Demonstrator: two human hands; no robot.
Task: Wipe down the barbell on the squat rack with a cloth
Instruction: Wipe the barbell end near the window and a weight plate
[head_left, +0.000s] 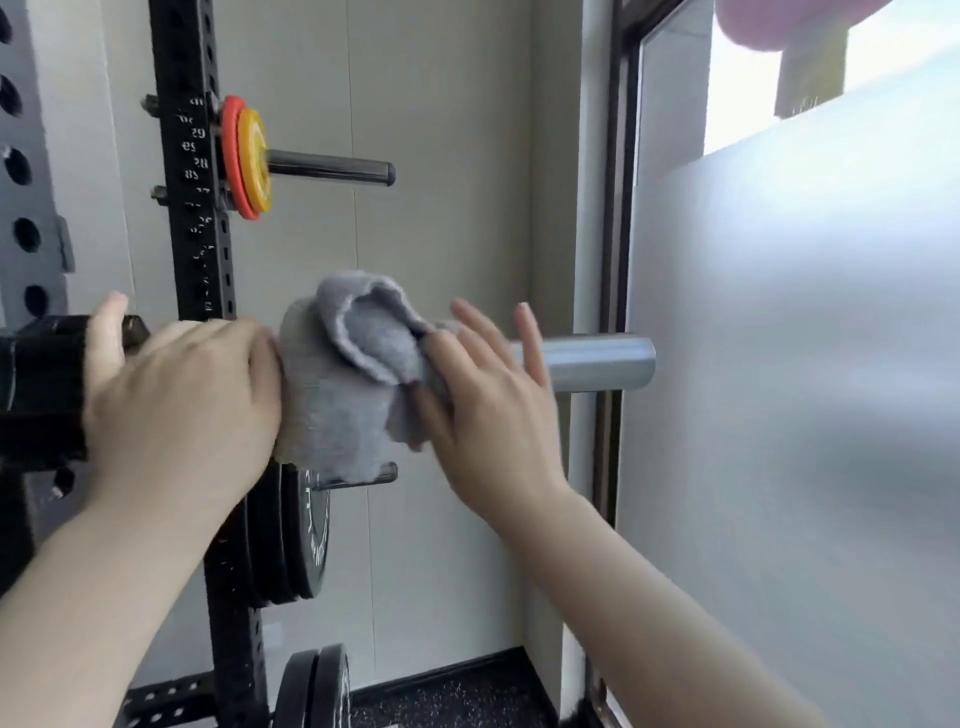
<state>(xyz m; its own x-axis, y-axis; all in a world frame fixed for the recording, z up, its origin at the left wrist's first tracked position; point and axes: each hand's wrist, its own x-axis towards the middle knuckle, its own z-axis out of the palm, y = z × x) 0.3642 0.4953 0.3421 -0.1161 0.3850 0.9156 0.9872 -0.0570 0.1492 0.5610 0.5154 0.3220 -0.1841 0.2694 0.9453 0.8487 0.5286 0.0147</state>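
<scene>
On the barbell (597, 361) sleeve, beside the squat rack (195, 218) upright, a grey cloth (348, 374) drapes over the bar. Left hand (182, 400) curls around the sleeve against the cloth. Right hand (483, 395), fingers spread straight, presses the cloth's other side.

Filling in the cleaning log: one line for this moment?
cloth draped on barbell sleeve | left hand grips bar | right hand open, pressing cloth

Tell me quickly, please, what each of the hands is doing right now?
Left hand: grips the barbell sleeve beside the grey cloth.
Right hand: open, fingers straight, pressing the cloth against the sleeve.
</scene>
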